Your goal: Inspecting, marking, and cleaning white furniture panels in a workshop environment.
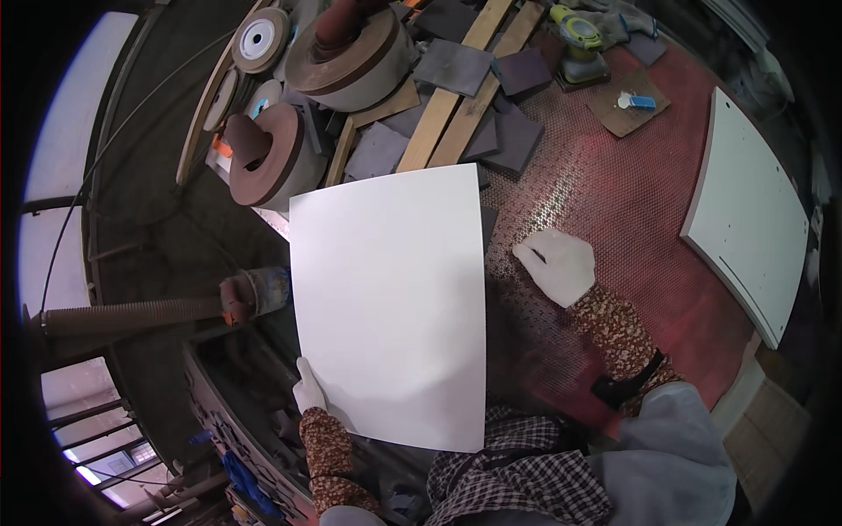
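Note:
A large white panel (390, 307) is tilted up in front of me. My left hand (309, 387), in a white glove, grips its lower left edge, thumb on the front face and the other fingers hidden behind. To the right of the panel and apart from it, my right hand (561, 265), also gloved in white, hovers over the red perforated mat (631, 210). Its fingers are curled, with thumb and fingertips pinched together. Whatever lies between those fingertips, if anything, is too small to make out.
A second white panel (750, 210) with small holes lies at the right. Beyond the held panel are wooden strips (452, 96), grey abrasive pads (452, 67) and brown-edged rolls (272, 162). A yellow-green sander (581, 44) stands at the back, near a brown square (614, 110) bearing a blue-and-white item (636, 102).

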